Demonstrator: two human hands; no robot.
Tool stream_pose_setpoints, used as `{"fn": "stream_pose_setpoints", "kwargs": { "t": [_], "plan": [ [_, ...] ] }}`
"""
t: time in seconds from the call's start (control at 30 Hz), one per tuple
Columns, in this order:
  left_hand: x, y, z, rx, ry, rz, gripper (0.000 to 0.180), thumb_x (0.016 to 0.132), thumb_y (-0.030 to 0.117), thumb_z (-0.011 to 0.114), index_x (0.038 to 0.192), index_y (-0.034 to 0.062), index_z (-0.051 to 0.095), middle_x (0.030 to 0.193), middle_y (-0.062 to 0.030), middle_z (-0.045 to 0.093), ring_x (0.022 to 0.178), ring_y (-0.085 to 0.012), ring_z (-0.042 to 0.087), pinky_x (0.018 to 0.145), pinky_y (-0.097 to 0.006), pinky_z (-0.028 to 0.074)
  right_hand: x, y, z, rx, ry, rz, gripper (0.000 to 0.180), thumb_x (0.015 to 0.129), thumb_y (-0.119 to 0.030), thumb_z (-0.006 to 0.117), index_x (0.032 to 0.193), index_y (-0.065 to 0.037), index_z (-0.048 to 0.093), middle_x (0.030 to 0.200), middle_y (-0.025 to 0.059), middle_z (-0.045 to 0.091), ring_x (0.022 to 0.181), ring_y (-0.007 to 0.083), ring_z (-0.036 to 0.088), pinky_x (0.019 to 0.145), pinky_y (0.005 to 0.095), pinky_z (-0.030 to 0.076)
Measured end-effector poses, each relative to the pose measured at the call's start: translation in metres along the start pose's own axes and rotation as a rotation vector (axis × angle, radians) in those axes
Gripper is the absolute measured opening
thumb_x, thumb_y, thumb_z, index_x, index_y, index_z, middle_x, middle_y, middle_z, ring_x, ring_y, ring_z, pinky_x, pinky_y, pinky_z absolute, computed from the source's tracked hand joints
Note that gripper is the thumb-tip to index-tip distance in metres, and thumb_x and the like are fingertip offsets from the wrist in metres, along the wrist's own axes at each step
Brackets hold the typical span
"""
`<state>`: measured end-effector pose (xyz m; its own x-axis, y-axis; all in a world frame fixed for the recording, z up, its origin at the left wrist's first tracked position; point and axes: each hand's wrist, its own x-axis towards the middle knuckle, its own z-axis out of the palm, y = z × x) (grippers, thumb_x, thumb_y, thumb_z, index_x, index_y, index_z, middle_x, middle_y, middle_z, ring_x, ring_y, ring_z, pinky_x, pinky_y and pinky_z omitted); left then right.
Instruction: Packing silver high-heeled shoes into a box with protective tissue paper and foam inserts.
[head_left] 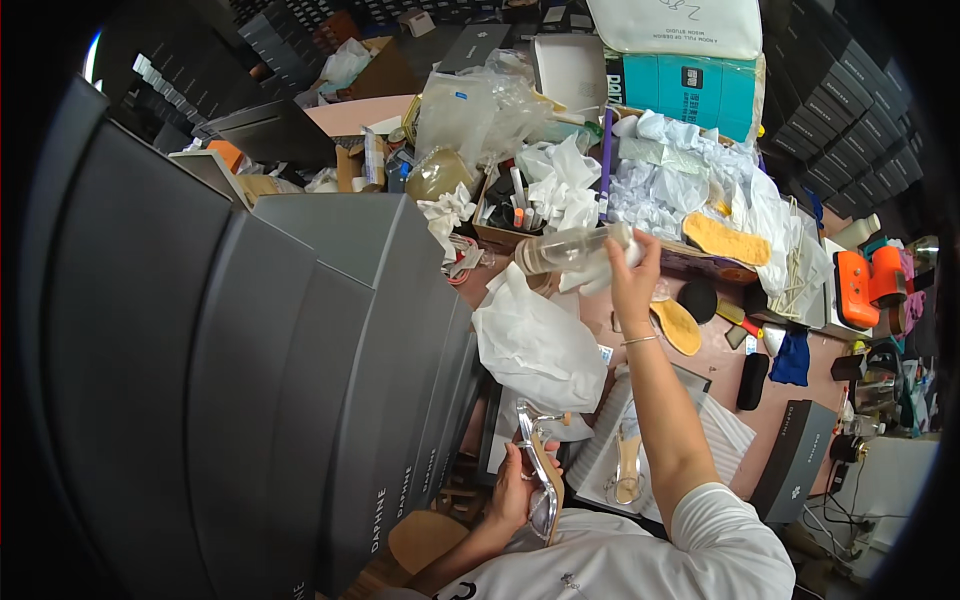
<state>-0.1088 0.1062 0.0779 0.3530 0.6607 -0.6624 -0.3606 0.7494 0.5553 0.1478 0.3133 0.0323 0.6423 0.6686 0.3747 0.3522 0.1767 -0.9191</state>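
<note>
Pink tabletop [815, 372]; rounded wooden seat [428, 541] below; 1 bright light strip [93, 58], upper left.

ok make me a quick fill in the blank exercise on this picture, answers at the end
1. The silver sandal is held in the person's ____ hand.
2. The clear bottle is held in the person's ____ hand.
3. The large stacked boxes at the person's left are dark ____.
4. The cloth just right of the black case is ____.

Missing words: left; right; grey; blue
</note>
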Motion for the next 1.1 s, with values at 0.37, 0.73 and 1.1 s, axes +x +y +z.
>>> {"fn": "stream_pose_setpoints", "kwargs": {
  "t": [0.37,0.73,1.1],
  "plan": [
    [-0.016,0.000,0.008,0.071,0.002,0.088,0.075,0.096,0.063,0.024,0.122,-0.0012,0.053,0.091,-0.0094,0.061,0.085,-0.0185,0.060,0.075,-0.032,0.051,-0.021,-0.006,0.052,-0.336,-0.605,-0.439,0.038,0.080,-0.016,0.069,0.115,-0.013,0.056,0.121,0.0133,0.053,0.100,0.0330,0.059,0.081,0.0396,0.052],
    [-0.027,-0.007,0.015,0.069,-0.139,0.098,0.072,0.098,0.059,0.022,0.121,-0.0021,0.052,0.087,-0.0093,0.061,0.081,-0.0168,0.060,0.074,-0.031,0.051,-0.072,-0.136,-0.139,0.054,-0.959,0.126,0.009,0.085,-0.009,0.064,0.085,0.000,0.063,0.077,0.0058,0.060,0.075,0.0175,0.060,0.066,0.0295,0.047],
    [-0.036,-0.035,0.062,0.235,-0.458,-0.126,0.062,0.102,0.048,0.023,0.151,0.0094,0.017,0.128,-0.0094,0.051,0.111,-0.0176,0.052,0.090,-0.030,0.047,-0.196,-0.189,-0.213,-0.329,-0.622,-0.326,0.037,0.070,-0.001,0.072,0.106,-0.006,0.067,0.087,0.0066,0.059,0.073,0.0208,0.062,0.063,0.0306,0.053]
  ]
}}
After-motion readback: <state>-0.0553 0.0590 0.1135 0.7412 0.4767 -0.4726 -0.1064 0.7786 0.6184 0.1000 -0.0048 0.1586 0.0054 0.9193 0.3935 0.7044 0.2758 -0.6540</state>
